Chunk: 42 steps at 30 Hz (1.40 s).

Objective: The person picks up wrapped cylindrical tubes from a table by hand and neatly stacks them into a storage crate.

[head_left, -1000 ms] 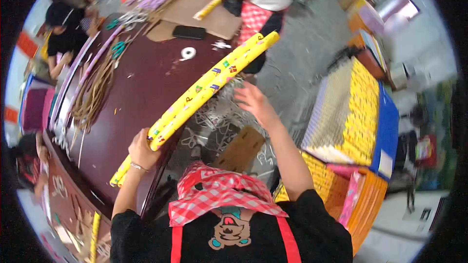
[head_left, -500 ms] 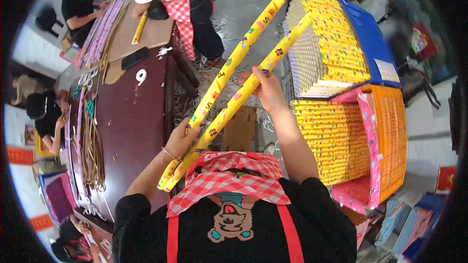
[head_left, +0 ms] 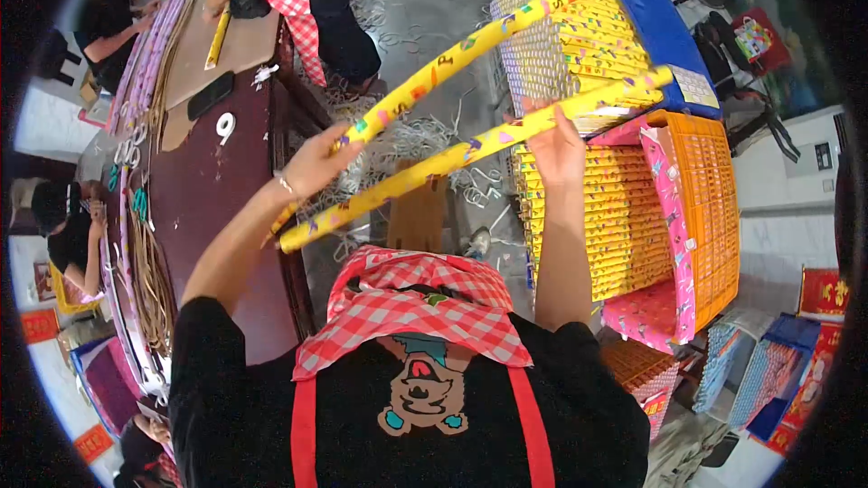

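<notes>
My left hand (head_left: pixel 318 163) is closed around a yellow wrapping paper roll (head_left: pixel 443 65), printed with letters and small coloured shapes. This roll slants up to the right, its far end in front of a stack of similar rolls. My right hand (head_left: pixel 559 149) grips a second yellow roll (head_left: pixel 470 152) near its right end. That one lies lower and at a flatter angle, its left end near my left forearm. The two rolls spread apart toward the right. Both are held in the air, above the floor between the table and the stacks.
Yellow rolls (head_left: pixel 588 226) are stacked by an orange crate (head_left: pixel 705 199) with pink lining; a blue cover (head_left: pixel 655 27) lies beside the upper stack. On the dark table (head_left: pixel 212 226) are white tape (head_left: pixel 225 128) and a phone (head_left: pixel 211 96). A person (head_left: pixel 334 23) stands ahead; others sit left.
Both rolls have swung flatter, their far ends moving right toward the stacks. My right hand has moved right and my left hand up. The view has shifted slightly right.
</notes>
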Tool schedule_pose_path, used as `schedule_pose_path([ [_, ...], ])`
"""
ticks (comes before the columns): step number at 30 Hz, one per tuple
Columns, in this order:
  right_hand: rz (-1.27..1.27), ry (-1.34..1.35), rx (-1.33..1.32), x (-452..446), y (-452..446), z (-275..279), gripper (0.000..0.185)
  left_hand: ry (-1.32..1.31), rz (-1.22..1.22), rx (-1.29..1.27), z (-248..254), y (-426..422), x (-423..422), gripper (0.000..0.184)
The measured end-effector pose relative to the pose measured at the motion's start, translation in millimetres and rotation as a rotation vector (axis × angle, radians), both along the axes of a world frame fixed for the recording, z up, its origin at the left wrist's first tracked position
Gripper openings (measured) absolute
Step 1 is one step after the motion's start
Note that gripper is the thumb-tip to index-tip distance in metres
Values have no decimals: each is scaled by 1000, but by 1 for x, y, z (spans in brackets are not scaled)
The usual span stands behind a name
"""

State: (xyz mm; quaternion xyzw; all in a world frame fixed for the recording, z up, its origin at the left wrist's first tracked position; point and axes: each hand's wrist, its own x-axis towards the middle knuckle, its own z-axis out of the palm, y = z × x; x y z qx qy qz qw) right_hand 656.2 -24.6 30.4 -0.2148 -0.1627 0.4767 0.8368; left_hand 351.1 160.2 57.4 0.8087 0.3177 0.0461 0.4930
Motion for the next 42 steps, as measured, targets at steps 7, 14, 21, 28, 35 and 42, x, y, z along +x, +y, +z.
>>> schedule_pose_path([
  [7,-187,173,81,5,-19,13,21,-36,-52,-192,13,20,33,25],
  [14,-222,343,271,29,-22,-10,29,-32,-73,-39,25,30,49,32],
  [21,-241,400,389,29,-15,-11,18,-80,-140,162,-1,31,55,37],
  [28,-344,317,292,17,-9,-6,20,-26,-149,110,-1,14,65,39],
  [35,-279,402,476,19,-14,1,19,-26,-191,187,-23,22,62,43],
  [42,-361,359,411,17,-21,4,21,-2,-239,4,-4,4,66,54],
])
